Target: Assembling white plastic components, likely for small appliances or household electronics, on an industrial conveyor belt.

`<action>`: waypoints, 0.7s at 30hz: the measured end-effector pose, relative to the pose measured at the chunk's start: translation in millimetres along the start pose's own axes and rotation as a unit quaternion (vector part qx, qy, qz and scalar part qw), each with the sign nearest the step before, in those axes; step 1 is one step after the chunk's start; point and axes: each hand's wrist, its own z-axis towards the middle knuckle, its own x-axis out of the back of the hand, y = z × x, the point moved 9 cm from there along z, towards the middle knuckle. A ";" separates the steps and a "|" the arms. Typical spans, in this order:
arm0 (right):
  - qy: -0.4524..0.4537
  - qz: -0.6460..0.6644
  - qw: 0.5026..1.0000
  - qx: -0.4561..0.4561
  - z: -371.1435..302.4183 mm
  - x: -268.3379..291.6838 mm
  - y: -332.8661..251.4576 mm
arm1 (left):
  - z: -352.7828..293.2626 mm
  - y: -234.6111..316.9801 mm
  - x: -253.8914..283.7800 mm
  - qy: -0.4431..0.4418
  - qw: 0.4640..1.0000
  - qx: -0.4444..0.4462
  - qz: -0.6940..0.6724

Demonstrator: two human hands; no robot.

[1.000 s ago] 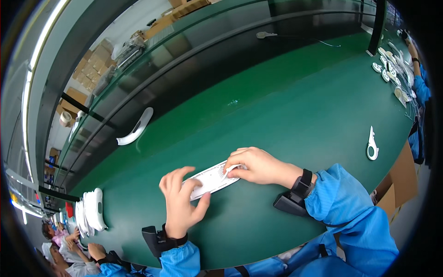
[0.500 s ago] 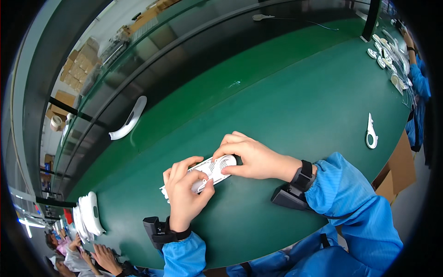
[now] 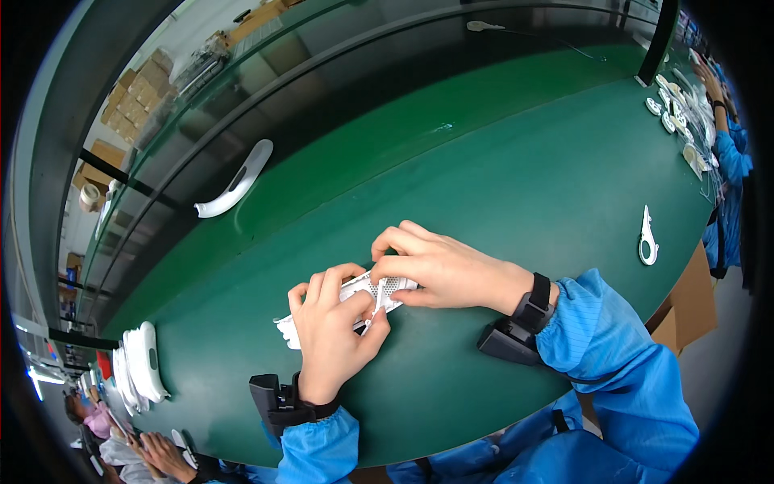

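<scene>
Between my hands a long white plastic shell (image 3: 289,329) with a perforated patch lies at a slant on the table. My left hand (image 3: 329,327) is over its near-left half, thumb and index finger closed on a slim white plastic part (image 3: 378,303). That part stands tilted, almost edge-on, over the shell; its full shape is hidden. My right hand (image 3: 443,272) curls over the shell's far-right end, fingertips closed at the shell and the slim part's upper end. Which of the two the right fingertips press is hard to make out.
On the green table (image 3: 500,194), a loose white ring-ended part (image 3: 647,238) lies right. A curved white shell (image 3: 238,185) lies far left, stacked white shells (image 3: 141,367) near left. A pile of white parts (image 3: 681,121) is far right, by a co-worker's arm (image 3: 717,101).
The slim white part has tipped up from lying nearly flat over the shell to almost edge-on. My left hand has shifted slightly right, and the view has turned a little.
</scene>
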 end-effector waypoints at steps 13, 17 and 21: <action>-0.053 0.012 0.994 -0.093 6.1 -13.2 29.2 | 0.4 -22.7 -4.1 -0.039 0.987 0.155 0.030; -0.073 0.014 0.984 -0.161 18.6 -14.0 37.4 | 0.5 -21.3 -1.6 -0.027 0.989 0.140 0.033; -0.037 -0.009 0.990 -0.138 18.9 -9.2 34.8 | 3.1 -19.0 -3.0 -0.035 0.988 0.141 0.044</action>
